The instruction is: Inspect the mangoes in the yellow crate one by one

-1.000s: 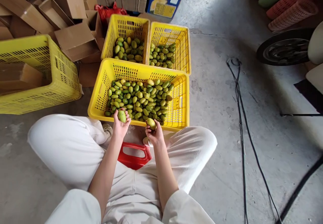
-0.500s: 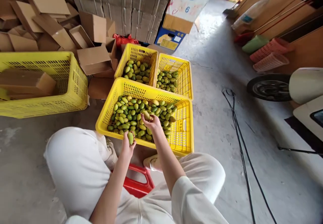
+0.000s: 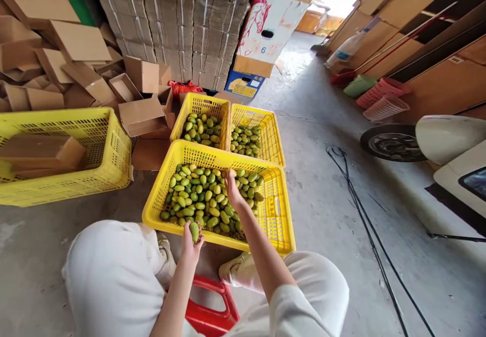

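Observation:
My left hand (image 3: 193, 238) is closed around a green mango (image 3: 194, 231), just above the near rim of the large yellow crate (image 3: 279, 225). Farther forward, my right hand (image 3: 233, 189) reaches over that crate with its fingers stretched out, seen edge-on. No fruit shows in it, though its palm side is partly hidden. Beneath it lies a heap of small green and yellowish mangoes (image 3: 193, 196), which fills the left and middle of the crate. Behind stand two smaller yellow crates, the left one (image 3: 224, 109) and the right one (image 3: 271, 129), both with mangoes inside.
Left, another yellow crate (image 3: 117, 149) holds a folded carton (image 3: 41, 149). Loose cardboard boxes (image 3: 81, 40) pile up behind it, beside stacked flat cartons (image 3: 170, 28). A red stool (image 3: 208, 311) is between my legs. Black cables (image 3: 359, 200) and a vehicle wheel (image 3: 393, 143) are right.
My right hand has moved forward over the heap, and the mango earlier in it no longer shows. The left hand still holds its mango. The view has tilted up slightly.

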Available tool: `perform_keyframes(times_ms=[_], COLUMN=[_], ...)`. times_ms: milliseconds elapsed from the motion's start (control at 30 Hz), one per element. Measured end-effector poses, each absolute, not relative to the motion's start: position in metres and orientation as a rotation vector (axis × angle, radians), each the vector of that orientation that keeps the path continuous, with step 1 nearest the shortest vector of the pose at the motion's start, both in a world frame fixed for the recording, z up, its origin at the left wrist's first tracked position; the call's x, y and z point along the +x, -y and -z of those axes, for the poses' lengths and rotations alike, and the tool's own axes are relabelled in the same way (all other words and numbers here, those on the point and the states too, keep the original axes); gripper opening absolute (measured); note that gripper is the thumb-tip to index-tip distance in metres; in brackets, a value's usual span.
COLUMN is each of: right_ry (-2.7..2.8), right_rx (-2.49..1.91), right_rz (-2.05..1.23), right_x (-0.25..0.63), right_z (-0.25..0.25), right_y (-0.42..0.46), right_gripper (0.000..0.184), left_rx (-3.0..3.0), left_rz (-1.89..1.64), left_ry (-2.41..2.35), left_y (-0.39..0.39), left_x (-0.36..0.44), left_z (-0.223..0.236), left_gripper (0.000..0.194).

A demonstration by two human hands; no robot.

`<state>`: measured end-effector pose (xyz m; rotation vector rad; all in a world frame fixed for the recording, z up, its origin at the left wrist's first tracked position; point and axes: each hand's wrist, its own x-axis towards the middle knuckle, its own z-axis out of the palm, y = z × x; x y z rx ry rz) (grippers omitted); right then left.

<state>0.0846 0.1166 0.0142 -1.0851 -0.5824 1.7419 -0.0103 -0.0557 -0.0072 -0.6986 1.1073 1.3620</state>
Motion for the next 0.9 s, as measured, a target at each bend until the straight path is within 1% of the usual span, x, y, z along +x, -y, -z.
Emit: perform_keyframes(times_ms=[33,100,133,167,233,300,433,567,733,767,833,867,900], right_ry=[0.66,1.248,1.513,1.727,2.02,2.163,2.379,2.398,2.357,2.349,2.341,2.343,2.348], right_rx=[-1.213,-1.771,-1.942,-2.029,-2.026,-2.025,-1.806,-1.753,-1.756,-1.758,-1.761,-1.76,-1.756], right_rz=[-1.72,-1.448,-1.287,-1.103,-0.848,-0.762,-0.843,-0.955,-0.977,-0.979,-0.985,-0.993,-1.0], right_x=[0.109,0.156,0.177,0.193,0.213,0.218,0.215,0.216,0.215,0.214,0.214,0.214,0.214], right_z=[0.0,0.03,0.044,0.056,0.073,0.079,0.074,0.07,0.068,0.067,0.065,0.063,0.062], right_y=[-0.09,-0.039,-0.017,0.001,0.023,0.028,0.014,0.008,0.01,0.009,0.007,0.006,0.005], right_gripper=[0.047,0.057,0.061,0.063,0.062,0.057,0.054,0.057,0.063,0.064,0.064,0.064,0.064], left_rx=[-0.696,-0.697,-0.703,-0.715,-0.705,-0.66,-0.584,-0.476,-0.308,-0.247,0.064,0.109,0.175], left_rz=[-1.37,-1.379,-1.37,-1.349,-1.294,-1.246,-1.205,-1.218,-1.324,-1.336,-1.288,-1.274,-1.267], left_ry=[-1.094,-1.074,-1.071,-1.079,-1.073,-1.026,-0.934,-0.871,-0.89,-0.884,-0.988,-1.013,-1.061], left_y=[0.056,0.056,0.056,0.056,0.052,0.041,-0.013,-0.107,-0.24,-0.263,-0.299,-0.308,-0.312], left_x=[-0.011,-0.011,-0.012,-0.012,-0.01,-0.004,0.023,0.064,0.101,0.103,0.101,0.098,0.092], left_z=[0.007,0.005,0.003,0.001,-0.003,-0.006,-0.007,-0.01,-0.032,-0.039,-0.054,-0.061,-0.066], left_gripper=[0.025,0.025,0.026,0.025,0.022,0.017,0.013,0.017,0.034,0.041,0.061,0.068,0.07])
